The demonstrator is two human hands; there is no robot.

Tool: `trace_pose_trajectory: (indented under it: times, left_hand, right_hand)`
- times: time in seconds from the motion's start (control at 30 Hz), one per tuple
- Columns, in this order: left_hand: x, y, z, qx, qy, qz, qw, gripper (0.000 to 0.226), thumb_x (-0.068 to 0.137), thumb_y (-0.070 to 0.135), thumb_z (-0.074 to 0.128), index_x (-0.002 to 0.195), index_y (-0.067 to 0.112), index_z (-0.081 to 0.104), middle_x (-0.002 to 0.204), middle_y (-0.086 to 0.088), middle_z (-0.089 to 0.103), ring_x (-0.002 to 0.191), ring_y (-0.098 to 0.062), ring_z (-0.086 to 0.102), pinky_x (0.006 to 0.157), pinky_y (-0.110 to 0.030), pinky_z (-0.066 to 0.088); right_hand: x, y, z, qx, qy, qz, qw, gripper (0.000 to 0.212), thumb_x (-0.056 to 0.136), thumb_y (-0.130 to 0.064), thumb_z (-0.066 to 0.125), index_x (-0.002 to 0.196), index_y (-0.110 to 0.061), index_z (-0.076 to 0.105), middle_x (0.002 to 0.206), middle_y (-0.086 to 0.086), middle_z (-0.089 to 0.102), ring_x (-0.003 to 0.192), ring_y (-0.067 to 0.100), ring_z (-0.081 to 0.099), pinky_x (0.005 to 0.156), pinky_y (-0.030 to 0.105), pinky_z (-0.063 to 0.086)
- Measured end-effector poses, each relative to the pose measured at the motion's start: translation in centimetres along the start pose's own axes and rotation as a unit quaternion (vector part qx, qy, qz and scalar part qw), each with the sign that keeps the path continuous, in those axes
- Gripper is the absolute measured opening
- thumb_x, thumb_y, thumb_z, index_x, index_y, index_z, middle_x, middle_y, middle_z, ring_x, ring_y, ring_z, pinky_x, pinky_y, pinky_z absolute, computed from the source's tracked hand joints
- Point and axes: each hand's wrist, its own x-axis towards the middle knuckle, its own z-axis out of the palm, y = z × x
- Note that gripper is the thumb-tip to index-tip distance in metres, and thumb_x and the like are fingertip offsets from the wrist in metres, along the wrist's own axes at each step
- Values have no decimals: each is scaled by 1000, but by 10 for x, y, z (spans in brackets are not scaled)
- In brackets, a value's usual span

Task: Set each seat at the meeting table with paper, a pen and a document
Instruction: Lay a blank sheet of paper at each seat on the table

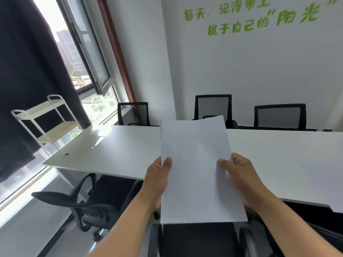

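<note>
A thin stack of white paper [198, 167] is held upright in front of me, above the near edge of the white meeting table [111, 151]. My left hand [157, 180] grips its left edge, thumb on the front. My right hand [239, 175] grips the right edge the same way. A corner of another white sheet [336, 207] lies on the table at the far right edge of view. No pen is visible.
Three black mesh chairs [213, 108] stand along the far side against the white wall. Two black chairs [89, 206] sit on my side, one directly below the paper. A white rolling cart [46, 119] stands by the window and dark curtain at left.
</note>
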Motion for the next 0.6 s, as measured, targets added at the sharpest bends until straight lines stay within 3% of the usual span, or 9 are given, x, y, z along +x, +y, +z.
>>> trace_pose_trajectory:
  times: [0.1,0.2,0.33,0.47,0.6]
  left_hand:
    - [-16,12,-20,-3,12,14,1000,29,118,37,49,131,24,71,117,-2,84,103,-27,82,83,-47,68]
    - [-26,18,-50,-2,27,20,999,29,118,36,48,129,25,72,115,-1,84,100,-24,83,78,-42,68]
    - [-23,10,-92,-7,44,11,999,31,119,38,46,128,27,73,120,0,83,107,-23,82,90,-46,68]
    - [-6,-3,-147,-15,51,-12,998,32,118,38,47,132,25,72,122,0,83,113,-25,80,104,-55,62]
    - [34,-13,-223,-19,51,-29,998,32,118,36,49,135,22,72,123,-2,83,114,-27,80,106,-57,61]
  right_hand:
    - [-8,-6,21,-1,-10,-8,1000,33,98,-21,67,97,5,48,83,11,61,68,25,57,65,38,47]
    - [-12,-7,52,-10,-22,-5,1000,25,99,-21,68,88,-6,51,81,10,61,66,24,57,64,37,47]
    - [-7,1,96,-26,-46,13,999,28,100,-23,68,102,3,56,85,17,68,69,28,66,63,41,55]
    - [7,14,153,-50,-49,23,997,26,103,-26,66,110,-1,64,106,27,74,82,44,76,72,56,65]
    - [31,31,228,-80,-41,24,996,28,103,-32,68,109,-5,67,104,24,76,97,52,73,83,70,61]
